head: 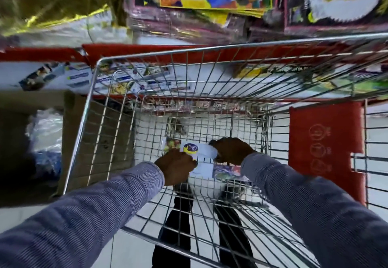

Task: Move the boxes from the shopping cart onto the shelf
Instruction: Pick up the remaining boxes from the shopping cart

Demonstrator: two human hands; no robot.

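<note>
Deep in the cart [92, 91] we clasp one box [199, 152]; left hand [176, 168] and right hand [232, 151] at opposite ends of its sideways long axis.

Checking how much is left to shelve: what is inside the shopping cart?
Two white boxes lie at the bottom of the cart: the upper box between both hands, another box beneath. The hands hide parts.

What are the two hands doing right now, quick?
Left hand: closed on the white box at its near-left end, down in the cart.
Right hand: closed on the same white box at its right end.
</note>
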